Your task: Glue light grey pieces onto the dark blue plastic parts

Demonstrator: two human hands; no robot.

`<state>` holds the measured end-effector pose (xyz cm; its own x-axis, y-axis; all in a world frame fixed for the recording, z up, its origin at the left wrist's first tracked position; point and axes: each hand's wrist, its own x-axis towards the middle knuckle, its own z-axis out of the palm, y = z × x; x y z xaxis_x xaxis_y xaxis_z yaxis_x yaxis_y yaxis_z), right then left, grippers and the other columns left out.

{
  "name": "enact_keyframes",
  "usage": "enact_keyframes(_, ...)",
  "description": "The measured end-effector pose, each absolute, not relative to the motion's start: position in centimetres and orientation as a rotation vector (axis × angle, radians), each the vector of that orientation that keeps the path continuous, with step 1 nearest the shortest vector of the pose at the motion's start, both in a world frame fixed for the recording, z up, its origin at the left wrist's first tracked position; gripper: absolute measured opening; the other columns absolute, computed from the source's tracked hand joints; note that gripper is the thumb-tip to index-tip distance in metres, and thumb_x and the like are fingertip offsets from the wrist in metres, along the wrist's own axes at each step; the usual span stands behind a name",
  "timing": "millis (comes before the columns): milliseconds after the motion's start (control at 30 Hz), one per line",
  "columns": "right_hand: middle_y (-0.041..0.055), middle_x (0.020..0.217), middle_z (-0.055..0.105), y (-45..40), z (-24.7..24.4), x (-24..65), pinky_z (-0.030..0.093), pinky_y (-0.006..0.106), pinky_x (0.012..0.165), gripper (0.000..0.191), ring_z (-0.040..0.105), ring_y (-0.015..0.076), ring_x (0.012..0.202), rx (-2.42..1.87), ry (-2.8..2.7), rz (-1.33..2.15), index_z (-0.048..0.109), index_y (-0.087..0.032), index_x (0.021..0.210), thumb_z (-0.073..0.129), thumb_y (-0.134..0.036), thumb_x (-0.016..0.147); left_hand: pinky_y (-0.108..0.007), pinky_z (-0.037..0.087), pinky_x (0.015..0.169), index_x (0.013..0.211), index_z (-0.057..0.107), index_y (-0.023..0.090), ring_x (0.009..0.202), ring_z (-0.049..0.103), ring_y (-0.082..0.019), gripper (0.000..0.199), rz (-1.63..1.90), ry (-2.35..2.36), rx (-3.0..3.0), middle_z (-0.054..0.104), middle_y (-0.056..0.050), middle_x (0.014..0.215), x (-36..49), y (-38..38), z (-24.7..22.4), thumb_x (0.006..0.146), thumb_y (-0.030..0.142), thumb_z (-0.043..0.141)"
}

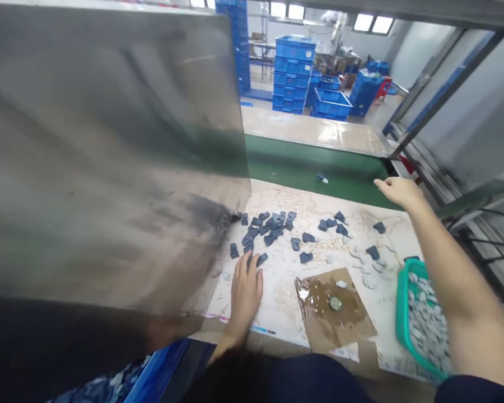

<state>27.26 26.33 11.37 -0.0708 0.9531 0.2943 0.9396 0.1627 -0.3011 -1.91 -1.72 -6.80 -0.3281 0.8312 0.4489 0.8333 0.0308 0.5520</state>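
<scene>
My left hand [247,285] lies palm down on the paper-covered table, its fingertips at a dark grey piece [261,259] beside a loose cluster of similar pieces [273,224]. Whether the fingers grip a piece is hard to tell; they look slightly spread. At the right, my right hand [397,190] is over the far edge of the table by the green belt [353,176], thumb or finger pointing left, the other fingers hidden. A small dark and white piece [321,178] lies on the belt.
A teal basket [402,313] of light grey pieces stands at the right. Brown cardboard [319,324] with a round disc [335,304] lies in front. A large metal panel [109,157] blocks the left side. Blue crates [293,73] stand beyond the belt.
</scene>
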Motion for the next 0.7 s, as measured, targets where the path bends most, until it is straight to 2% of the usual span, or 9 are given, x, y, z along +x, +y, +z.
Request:
enact_keyframes(100, -0.0014, 0.042, 0.051, 19.5, 10.8, 33.2, 0.023, 0.022, 0.042, 0.044, 0.036, 0.0054, 0.035, -1.887, -2.195, 0.085, 0.062, -0.014, 0.048, 0.07, -0.052, 0.069, -0.046, 0.049, 0.096, 0.112, 0.06, 0.018, 0.11, 0.057, -0.027, 0.029, -1.281, -2.24, -1.878, 0.059, -0.015, 0.115, -2.3, -2.0, -6.9, 0.088, 0.017, 0.043)
enact_keyframes(233, -0.0001, 0.039, 0.056, 9.4, 6.1, 40.4, 0.021, 0.021, 0.029, 0.029, 0.044, 0.0102, 0.026, -1.471, -2.531, 0.287, 0.066, -0.019, 0.052, 0.083, -0.043, 0.058, -0.04, 0.05, 0.095, 0.114, 0.06, 0.018, 0.109, 0.058, -0.025, 0.031, -1.432, -2.216, -1.882, 0.058, -0.014, 0.115, -2.7, -2.3, -6.9, 0.086, 0.025, 0.05)
enact_keyframes(333, 0.0002, 0.046, 0.063, 4.7, 2.5, 43.1, 0.027, 0.021, 0.027, 0.015, 0.054, 0.014, 0.031, -1.286, -2.459, 0.324, 0.071, -0.022, 0.067, 0.083, -0.031, 0.062, -0.037, 0.05, 0.094, 0.117, 0.058, 0.018, 0.109, 0.058, -0.023, 0.035, -1.579, -2.188, -1.846, 0.058, -0.013, 0.115, -2.8, -2.4, -6.7, 0.084, 0.027, 0.053)
enact_keyframes(500, 0.0018, 0.054, 0.067, 3.0, 0.5, 42.1, 0.037, 0.023, 0.035, 0.01, 0.061, 0.018, 0.043, -1.751, -2.268, 0.307, 0.069, -0.023, 0.062, 0.079, -0.021, 0.059, -0.038, 0.049, 0.096, 0.113, 0.06, 0.019, 0.105, 0.061, -0.021, 0.031, -1.717, -1.997, -1.809, 0.063, -0.011, 0.11, -2.5, -2.8, -5.9, 0.083, 0.021, 0.051)
enact_keyframes(600, 0.0056, 0.065, 0.07, 2.7, 0.5, 40.5, 0.039, 0.025, 0.045, 0.013, 0.062, 0.0206, 0.053, -1.919, -2.173, 0.238, 0.071, -0.02, 0.067, 0.077, -0.019, 0.056, -0.038, 0.05, 0.096, 0.112, 0.061, 0.019, 0.103, 0.063, -0.02, 0.029, -1.736, -1.929, -1.869, 0.066, -0.01, 0.108, -2.3, -3.1, -5.9, 0.085, 0.021, 0.05)
enact_keyframes(700, 0.0085, 0.075, 0.07, 2.0, 0.8, 38.7, 0.039, 0.026, 0.052, 0.011, 0.061, 0.0218, 0.063, -2.116, -2.073, 0.181, 0.071, -0.018, 0.072, 0.071, -0.017, 0.06, -0.038, 0.051, 0.095, 0.111, 0.061, 0.017, 0.105, 0.064, -0.02, 0.027, -1.764, -1.884, -2.018, 0.068, -0.012, 0.109, -2.3, -3.0, -6.3, 0.087, 0.022, 0.049)
